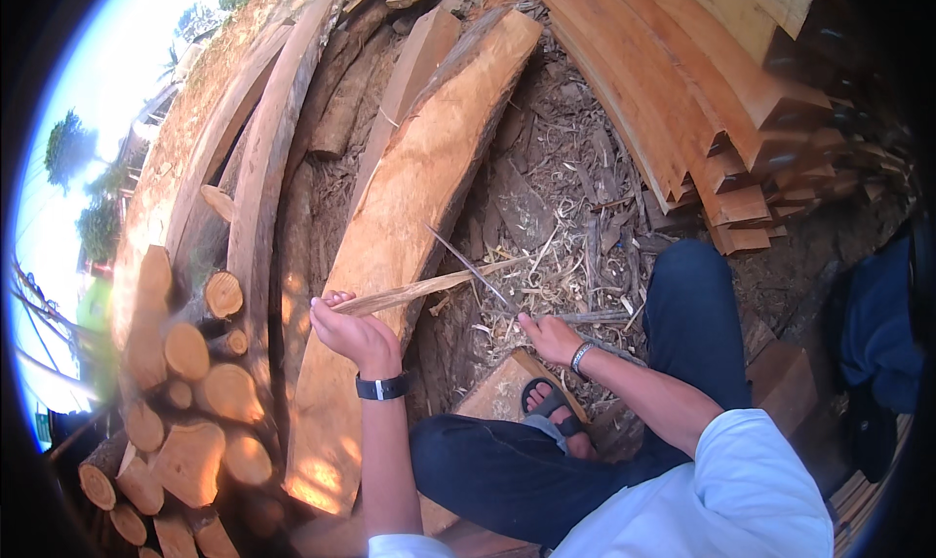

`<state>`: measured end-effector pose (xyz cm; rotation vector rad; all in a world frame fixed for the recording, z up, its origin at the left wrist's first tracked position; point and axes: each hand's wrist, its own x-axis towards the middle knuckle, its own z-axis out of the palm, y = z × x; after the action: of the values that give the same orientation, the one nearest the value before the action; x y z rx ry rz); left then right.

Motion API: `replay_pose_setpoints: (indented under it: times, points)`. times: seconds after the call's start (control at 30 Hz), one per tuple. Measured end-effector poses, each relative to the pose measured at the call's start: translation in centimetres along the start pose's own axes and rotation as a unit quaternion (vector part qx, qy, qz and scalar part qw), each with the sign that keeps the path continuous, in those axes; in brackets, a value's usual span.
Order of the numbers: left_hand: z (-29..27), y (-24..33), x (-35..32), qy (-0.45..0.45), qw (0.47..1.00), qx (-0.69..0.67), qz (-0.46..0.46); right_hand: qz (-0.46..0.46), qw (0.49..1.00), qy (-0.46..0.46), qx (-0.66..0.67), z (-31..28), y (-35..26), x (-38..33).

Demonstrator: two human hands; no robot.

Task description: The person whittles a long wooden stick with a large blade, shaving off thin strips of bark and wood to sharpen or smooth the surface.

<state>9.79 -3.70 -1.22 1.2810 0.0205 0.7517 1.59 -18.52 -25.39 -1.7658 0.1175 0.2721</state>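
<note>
our left hand (361, 336) was clamped on a wood strip (419, 290) partly over the plank (419, 173), right hand (552, 341) gripping a knife (472, 267) across it; probably mid-shaving, next stroke needed a steady angle

- Wooden slab (409, 197): running from 12 to 7 o'clock.
- Cut logs (229, 387): piled at 8 o'clock.
- Stacked boards (634, 71): 2 o'clock.
- Wood shavings (565, 283): 3 o'clock, between slab and boards.
- Wood strip (405, 294): above the slab, crossed by a blade (448, 245).
- Sandalled foot (558, 410): 5 o'clock.
</note>
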Motion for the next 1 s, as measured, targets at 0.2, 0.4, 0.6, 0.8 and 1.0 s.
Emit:
replay_pose_setpoints:
  times: [0.2, 0.4, 0.6, 0.8, 1.0]
  points:
    - [0.2, -0.1, -0.2, -0.016, 1.000, 0.001, 0.000, -0.036, 0.999, 0.035, -0.001, 0.2, 0.2, -0.2]
    - [0.2, 0.2, -0.6, -0.023, 1.000, -0.008, 0.000, -0.015, 0.999, 0.022, -0.024, 0.4, -0.5, -1.1]
    - [0.3, 0.2, -0.6, -0.029, 1.000, -0.008, 0.000, 0.041, 0.999, 0.014, 0.027, 0.0, 0.8, 0.0]
    - [0.2, 0.0, -0.5, -0.029, 1.000, -0.001, 0.005, -0.016, 0.999, 0.029, -0.023, 0.8, 1.0, -0.5]
    - [-0.3, 0.0, -0.5, -0.018, 1.000, -0.016, -0.005, 0.075, 0.996, 0.013, 0.039, 0.8, 2.3, 0.1]
